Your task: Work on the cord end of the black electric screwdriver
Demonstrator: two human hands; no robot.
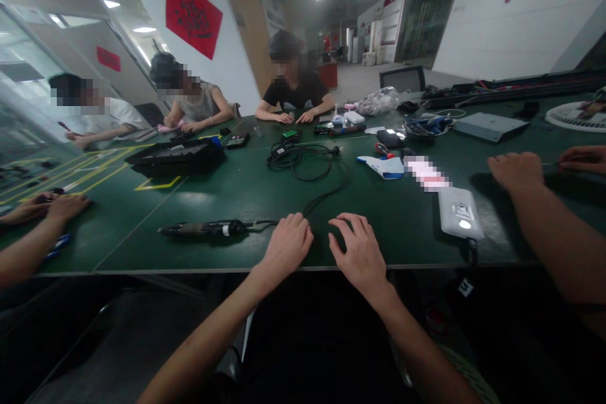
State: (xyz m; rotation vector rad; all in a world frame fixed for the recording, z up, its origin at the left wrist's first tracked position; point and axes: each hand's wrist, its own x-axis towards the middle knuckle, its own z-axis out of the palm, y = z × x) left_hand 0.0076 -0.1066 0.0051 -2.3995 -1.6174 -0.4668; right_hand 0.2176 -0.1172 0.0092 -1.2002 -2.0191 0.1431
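Observation:
My left hand (pixel 286 243) rests palm down near the table's front edge, fingers loosely bent, with nothing seen in it. Just left of it lies a black electric screwdriver (pixel 203 228), its cord (pixel 262 223) running behind my fingers. To the right, my right hand (pixel 360 249) hovers over or rests on the green table (pixel 227 199), fingers apart and curved, holding nothing. Beyond both hands lies a coiled black power cable (pixel 303 161) with a plug. The undersides of my fingers are hidden.
A black tray (pixel 177 154) stands at the left. On the right lie a white power bank-like device (pixel 460 211), a blue-and-white cloth or packet (pixel 386 166) and a grey metal box (pixel 490 126). Co-workers' arms reach in at the left (pixel 45 230) and right (pixel 540 202).

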